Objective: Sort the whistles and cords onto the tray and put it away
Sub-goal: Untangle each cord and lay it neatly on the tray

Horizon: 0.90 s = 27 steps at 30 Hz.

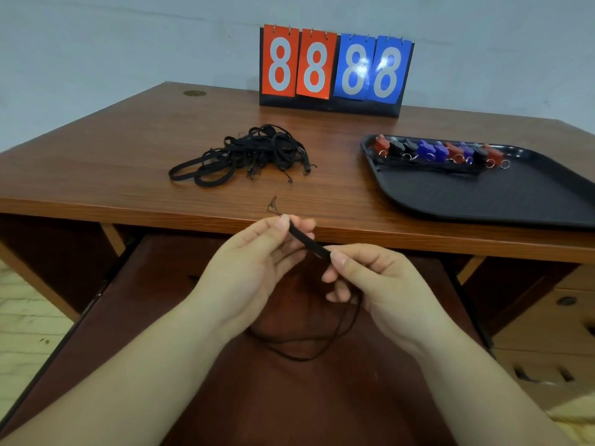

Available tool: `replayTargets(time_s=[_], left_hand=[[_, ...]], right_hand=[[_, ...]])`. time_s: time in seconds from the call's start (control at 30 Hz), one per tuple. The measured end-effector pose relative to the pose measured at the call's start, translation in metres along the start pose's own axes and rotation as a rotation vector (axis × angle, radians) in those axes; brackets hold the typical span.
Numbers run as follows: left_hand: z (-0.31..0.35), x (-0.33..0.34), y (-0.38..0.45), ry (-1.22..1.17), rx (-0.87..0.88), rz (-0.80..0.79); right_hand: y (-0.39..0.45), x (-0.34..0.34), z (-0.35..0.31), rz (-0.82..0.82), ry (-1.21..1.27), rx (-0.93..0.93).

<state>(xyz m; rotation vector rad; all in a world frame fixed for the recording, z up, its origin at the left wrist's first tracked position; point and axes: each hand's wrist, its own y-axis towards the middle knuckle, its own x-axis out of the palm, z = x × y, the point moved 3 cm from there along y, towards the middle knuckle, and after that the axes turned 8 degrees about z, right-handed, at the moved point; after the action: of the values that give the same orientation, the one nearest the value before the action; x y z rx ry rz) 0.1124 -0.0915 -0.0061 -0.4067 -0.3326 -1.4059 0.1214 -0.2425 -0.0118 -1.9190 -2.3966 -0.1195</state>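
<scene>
The black cord [309,244] I hold in front of the desk [128,162] edge loops down below my wrists, where it is hard to trace against the dark pulled-out shelf [180,317]. On the desk lie tangled cords [244,156], a scoreboard [335,69], and a tray [483,194] of whistles [441,151], perhaps over laid cords. My left hand [254,262] pinches the cord's upper end, my right hand [370,278] its lower part.

One head-worn wide-angle view only. It looks forward and down from the near edge of the bench [128,149], facing the far wall. The hands sit close beneath the lens at lower centre; the bench top fills mid-frame, and a scoreboard [335,69] marks its far edge. Straight lines bow toward the frame borders.
</scene>
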Motion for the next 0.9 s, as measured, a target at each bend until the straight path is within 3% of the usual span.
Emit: replayTargets(time_s=[0.2,0.37,0.43,0.53,0.67,0.77,0.9], left_hand=[[0.023,-0.012,0.009,-0.263,-0.001,0.094],[0.063,-0.049,0.022,-0.193,0.265,0.301],[0.063,-0.052,0.023,-0.113,0.322,0.314],[0.047,-0.037,0.017,0.077,0.313,0.226],[0.025,-0.011,-0.002,0.535,0.324,-0.005],[0.016,0.000,-0.009,0.667,0.311,-0.131],[0.010,0.000,-0.010,0.748,0.243,-0.169]], right_hand=[[-0.002,-0.007,-0.010,-0.067,-0.174,-0.028],[-0.001,-0.024,-0.019,0.017,-0.375,-0.095],[-0.002,-0.024,-0.020,0.039,-0.393,-0.109],[-0.003,-0.020,-0.021,0.058,-0.383,-0.145],[-0.006,-0.015,-0.023,0.068,-0.330,-0.213],[-0.007,-0.010,-0.021,0.057,-0.304,-0.256],[-0.007,-0.009,-0.021,0.082,-0.254,-0.290]])
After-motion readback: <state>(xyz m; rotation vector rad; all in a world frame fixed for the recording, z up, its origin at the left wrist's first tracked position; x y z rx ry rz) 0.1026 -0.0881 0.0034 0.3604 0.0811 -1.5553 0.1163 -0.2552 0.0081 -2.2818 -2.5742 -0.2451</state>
